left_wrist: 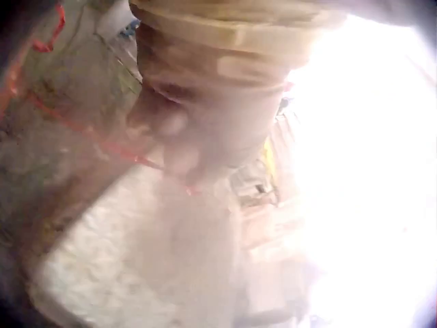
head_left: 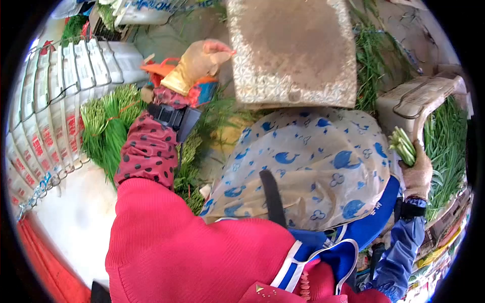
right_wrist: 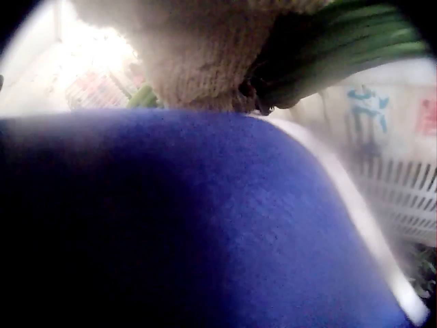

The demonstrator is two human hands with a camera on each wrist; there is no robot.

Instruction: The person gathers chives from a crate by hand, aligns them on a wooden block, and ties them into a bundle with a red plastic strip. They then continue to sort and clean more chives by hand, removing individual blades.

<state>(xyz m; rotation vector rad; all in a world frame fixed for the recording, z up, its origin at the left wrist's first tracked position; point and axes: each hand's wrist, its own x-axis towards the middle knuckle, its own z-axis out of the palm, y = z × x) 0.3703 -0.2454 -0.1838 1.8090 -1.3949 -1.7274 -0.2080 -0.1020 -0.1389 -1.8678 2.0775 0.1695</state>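
My left hand [head_left: 202,63], in a pale glove with a yellowish cuff, is raised beside the left edge of a worn board [head_left: 293,50]. Its fingers are curled, and in the left wrist view a thin red strand [left_wrist: 109,145] runs to the fingertips of the hand [left_wrist: 212,109], pinched there. At the right, my right hand [head_left: 418,174] in a knitted glove grips a bunch of green stems [head_left: 402,146], cut ends up. In the right wrist view the glove [right_wrist: 198,58] is partly hidden behind blue cloth, with green leaves [right_wrist: 341,48] beside it.
Tied green bundles [head_left: 113,121] lie left of the left sleeve, beside stacked white crates [head_left: 48,126]. A patterned plastic apron [head_left: 303,166] covers the lap. Long green leaves [head_left: 444,146] fill a white crate [head_left: 399,103] at the right. Loose greens [head_left: 371,60] lie behind the board's right edge.
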